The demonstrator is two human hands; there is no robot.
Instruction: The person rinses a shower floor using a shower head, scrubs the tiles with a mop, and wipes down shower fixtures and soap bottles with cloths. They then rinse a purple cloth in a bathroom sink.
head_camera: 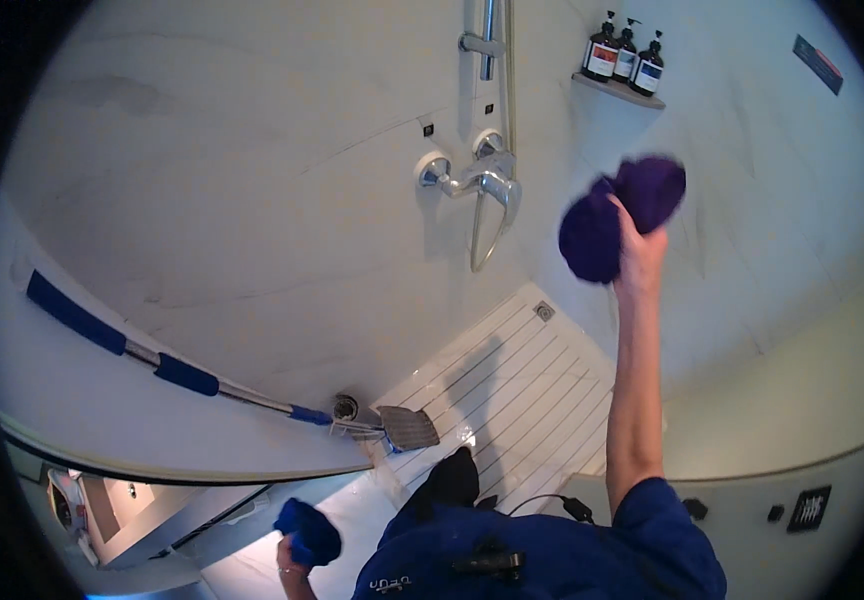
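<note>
My right hand (641, 259) is raised with the arm stretched out. It grips a dark purple cloth (588, 236), bunched in the middle and spreading to both sides, in front of the right marble-patterned wall (732, 247) of a shower. Whether the cloth touches the wall I cannot tell. Low at the left, my left hand (291, 559) holds a crumpled blue cloth (313, 532) beside my body, outside the glass edge. A chrome shower mixer (493, 180) with a hanging hose is mounted left of the purple cloth.
A corner shelf (619, 91) carries three pump bottles (601, 58). A flat mop (188, 373) with blue grips leans along the left side, its grey pad (408, 428) on the grooved floor (522, 390). A drain (544, 311) sits in the corner. A washbasin counter (120, 517) stands lower left.
</note>
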